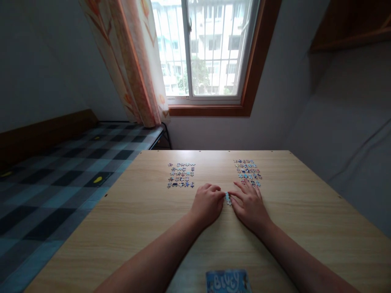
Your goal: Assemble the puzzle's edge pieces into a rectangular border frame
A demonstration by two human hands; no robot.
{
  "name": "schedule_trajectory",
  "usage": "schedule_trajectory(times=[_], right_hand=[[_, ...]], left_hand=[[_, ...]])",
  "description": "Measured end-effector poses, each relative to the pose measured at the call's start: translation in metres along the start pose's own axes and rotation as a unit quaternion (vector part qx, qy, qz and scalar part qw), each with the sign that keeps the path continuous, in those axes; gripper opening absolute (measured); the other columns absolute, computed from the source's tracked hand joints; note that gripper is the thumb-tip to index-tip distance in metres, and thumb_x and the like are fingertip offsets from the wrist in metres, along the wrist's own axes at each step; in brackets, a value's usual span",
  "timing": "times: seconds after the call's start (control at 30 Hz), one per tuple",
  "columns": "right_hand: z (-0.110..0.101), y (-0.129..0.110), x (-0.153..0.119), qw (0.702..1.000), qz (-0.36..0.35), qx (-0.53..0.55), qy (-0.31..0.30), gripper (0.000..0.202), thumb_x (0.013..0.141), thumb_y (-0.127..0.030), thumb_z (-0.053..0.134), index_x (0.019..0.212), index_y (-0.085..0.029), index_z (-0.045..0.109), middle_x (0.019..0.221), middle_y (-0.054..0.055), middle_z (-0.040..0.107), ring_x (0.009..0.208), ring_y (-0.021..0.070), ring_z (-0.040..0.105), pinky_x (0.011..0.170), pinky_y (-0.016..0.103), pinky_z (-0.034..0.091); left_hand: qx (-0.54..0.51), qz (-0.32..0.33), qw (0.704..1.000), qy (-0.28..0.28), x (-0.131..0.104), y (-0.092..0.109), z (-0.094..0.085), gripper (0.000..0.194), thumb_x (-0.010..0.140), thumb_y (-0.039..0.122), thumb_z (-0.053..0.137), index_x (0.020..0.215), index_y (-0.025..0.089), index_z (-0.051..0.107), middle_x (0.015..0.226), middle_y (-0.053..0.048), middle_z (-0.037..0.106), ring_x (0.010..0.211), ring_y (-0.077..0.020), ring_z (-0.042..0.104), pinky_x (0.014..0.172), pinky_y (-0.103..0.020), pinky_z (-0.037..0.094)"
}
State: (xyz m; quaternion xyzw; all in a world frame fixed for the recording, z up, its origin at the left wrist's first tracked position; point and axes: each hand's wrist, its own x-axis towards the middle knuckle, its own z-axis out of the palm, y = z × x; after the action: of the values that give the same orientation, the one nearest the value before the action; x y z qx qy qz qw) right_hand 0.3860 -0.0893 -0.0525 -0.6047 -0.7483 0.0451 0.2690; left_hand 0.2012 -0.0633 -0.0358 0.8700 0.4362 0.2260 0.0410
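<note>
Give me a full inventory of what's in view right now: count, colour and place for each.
Left group of puzzle pieces: too small to count, mixed colours, far left of table
Right group of puzzle pieces: too small to count, mixed colours, far right of table
Small puzzle cluster: one, pale blue, between the hands
"Bluey" item: one, blue, near edge of view
Table: one, light wood, centre
Bed: one, dark and blue-grey checks, left
Headboard: one, brown, behind bed
Curtain: one, orange and cream, left of window
Window: one, reddish-brown surround, beyond table
Shelf: one, brown, upper right
Walls: grey, around
Left hand: one, bare, fingertips at cluster
Right hand: one, bare, fingers spread beside cluster
</note>
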Motion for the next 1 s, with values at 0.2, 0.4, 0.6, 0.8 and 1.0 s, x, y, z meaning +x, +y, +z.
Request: schedule_trajectory(times=[0.2, 0.4, 0.6, 0.8, 1.0], right_hand=[[0.0009, 0.0003, -0.0004, 1.000, -0.001, -0.006, 0.001, 0.026, 0.090, -0.029, 0.056, 0.107, -0.031, 0.075, 0.140, 0.004, 0.059, 0.144, 0.0348, 0.034, 0.116, 0.066, 0.019], [-0.0008, -0.0018, 0.0002, 1.000, 0.002, -0.007, 0.000, 0.026, 0.089, -0.027, 0.056, 0.106, -0.030, 0.075, 0.139, 0.004, 0.060, 0.143, 0.0347, 0.036, 0.116, 0.065, 0.020], [0.0010, -0.0006, 0.0009, 1.000, 0.005, -0.001, -0.002, 0.028, 0.089, -0.027, 0.055, 0.110, -0.030, 0.074, 0.140, 0.004, 0.059, 0.144, 0.0346, 0.034, 0.117, 0.065, 0.019], [0.0025, 0.0003, 0.0016, 1.000, 0.007, -0.014, -0.012, 0.030, 0.090, -0.027, 0.054, 0.114, -0.030, 0.072, 0.141, 0.004, 0.059, 0.144, 0.0344, 0.034, 0.117, 0.065, 0.019], [0.0022, -0.0004, 0.0019, 0.999, 0.001, -0.030, -0.019, 0.035, 0.094, -0.028, 0.048, 0.122, -0.029, 0.069, 0.142, 0.004, 0.058, 0.146, 0.0335, 0.032, 0.117, 0.064, 0.019]], left_hand=[[0.002, -0.001, 1.000, -0.005, 0.0000, 0.0011, -0.0004, 0.021, 0.090, 0.022, 0.057, 0.097, 0.026, 0.077, 0.102, -0.007, 0.074, 0.096, -0.0241, 0.061, 0.089, -0.043, 0.049], [0.004, 0.003, 1.000, -0.008, -0.0004, 0.0003, 0.0003, 0.021, 0.091, 0.022, 0.056, 0.097, 0.025, 0.076, 0.102, -0.006, 0.073, 0.096, -0.0241, 0.060, 0.089, -0.042, 0.047], [0.005, 0.002, 1.000, -0.010, -0.0002, 0.0011, -0.0009, 0.021, 0.092, 0.023, 0.055, 0.097, 0.025, 0.076, 0.102, -0.006, 0.073, 0.097, -0.0242, 0.060, 0.090, -0.042, 0.047], [0.014, 0.001, 1.000, -0.015, -0.0007, 0.0018, -0.0014, 0.020, 0.092, 0.023, 0.055, 0.096, 0.024, 0.075, 0.102, -0.006, 0.073, 0.096, -0.0238, 0.060, 0.089, -0.041, 0.047], [0.021, 0.004, 1.000, -0.018, -0.0008, 0.0027, -0.0025, 0.022, 0.093, 0.024, 0.053, 0.095, 0.023, 0.075, 0.101, -0.005, 0.073, 0.093, -0.0222, 0.059, 0.089, -0.039, 0.045]])
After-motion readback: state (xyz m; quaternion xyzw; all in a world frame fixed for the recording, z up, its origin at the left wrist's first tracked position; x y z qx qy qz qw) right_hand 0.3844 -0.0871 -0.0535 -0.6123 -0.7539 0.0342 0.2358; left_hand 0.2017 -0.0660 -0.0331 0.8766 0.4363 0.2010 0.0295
